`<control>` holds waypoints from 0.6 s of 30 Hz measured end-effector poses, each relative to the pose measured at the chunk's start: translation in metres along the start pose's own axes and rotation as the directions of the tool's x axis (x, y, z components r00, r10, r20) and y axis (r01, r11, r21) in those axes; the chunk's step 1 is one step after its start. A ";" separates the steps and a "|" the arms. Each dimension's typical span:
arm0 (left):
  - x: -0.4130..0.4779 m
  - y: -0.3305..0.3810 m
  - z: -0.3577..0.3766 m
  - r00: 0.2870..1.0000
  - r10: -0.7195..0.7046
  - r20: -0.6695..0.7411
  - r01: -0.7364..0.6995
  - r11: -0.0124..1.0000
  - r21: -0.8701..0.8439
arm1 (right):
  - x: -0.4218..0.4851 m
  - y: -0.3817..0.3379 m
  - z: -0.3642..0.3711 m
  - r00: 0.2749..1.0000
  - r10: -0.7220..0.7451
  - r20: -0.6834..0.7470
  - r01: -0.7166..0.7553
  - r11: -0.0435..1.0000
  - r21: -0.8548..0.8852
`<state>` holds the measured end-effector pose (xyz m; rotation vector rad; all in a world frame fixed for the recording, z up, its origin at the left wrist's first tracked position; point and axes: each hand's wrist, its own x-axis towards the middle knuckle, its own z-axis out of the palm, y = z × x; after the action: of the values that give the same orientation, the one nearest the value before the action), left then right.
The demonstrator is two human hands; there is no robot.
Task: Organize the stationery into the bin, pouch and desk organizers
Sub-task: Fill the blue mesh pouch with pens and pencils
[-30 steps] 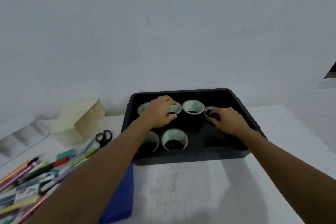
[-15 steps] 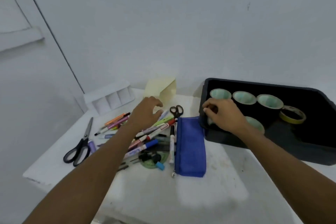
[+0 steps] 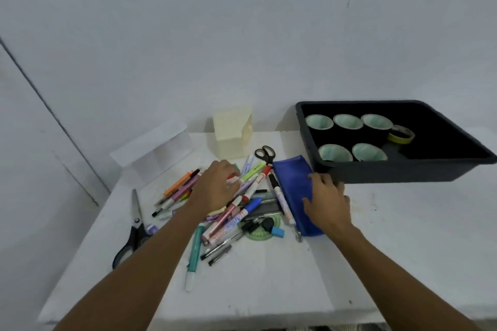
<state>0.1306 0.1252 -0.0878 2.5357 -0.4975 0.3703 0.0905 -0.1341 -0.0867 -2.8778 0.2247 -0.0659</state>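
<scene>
A pile of pens and markers [image 3: 242, 204] lies at the table's middle left. My left hand [image 3: 216, 188] rests on top of it with the fingers curled down onto the markers. The blue zip pouch [image 3: 290, 183] lies just right of the pile. My right hand [image 3: 326, 200] lies on the pouch, fingers spread. The black bin [image 3: 403, 175] stands at the back right and holds several black tape rolls [image 3: 347, 122] and a thin yellow roll [image 3: 400, 135]. A cream desk organizer [image 3: 232, 134] and a clear compartment organizer [image 3: 158, 148] stand at the back.
Large black scissors [image 3: 134, 234] lie at the left edge, small scissors [image 3: 265, 154] by the cream organizer. A teal marker [image 3: 195, 250], a green protractor [image 3: 262, 235] and a blue eraser [image 3: 278, 231] lie in front of the pile. The table's front edge is close.
Both hands left the tape rolls in the bin. My view swung left; the left hand came down onto the marker pile and the right hand moved from the bin's corner onto the blue pouch.
</scene>
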 end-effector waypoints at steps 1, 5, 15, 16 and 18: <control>-0.001 0.001 -0.002 1.000 -0.003 0.017 0.003 1.000 -0.008 | -0.003 -0.001 0.002 0.999 0.043 0.008 -0.043 0.998 0.036; -0.008 0.002 0.001 0.992 0.039 0.116 -0.039 0.999 -0.005 | -0.004 -0.004 -0.004 0.991 0.134 -0.013 -0.127 0.961 0.244; -0.009 0.009 0.011 0.998 0.025 0.053 -0.027 0.999 0.036 | -0.007 -0.033 -0.049 0.934 -0.071 -0.351 0.190 0.929 0.319; -0.006 0.013 0.011 0.999 -0.003 0.043 0.004 1.000 -0.010 | -0.006 -0.034 -0.054 0.926 -0.058 -0.374 0.209 0.902 0.377; 0.000 0.025 0.008 0.991 -0.116 0.059 0.125 0.975 -0.186 | -0.002 -0.036 -0.059 0.929 -0.007 -0.371 0.220 0.815 0.536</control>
<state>0.1218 0.1015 -0.0830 2.3803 -0.3748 0.2072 0.0903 -0.1140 -0.0205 -2.2484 0.0708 -0.5790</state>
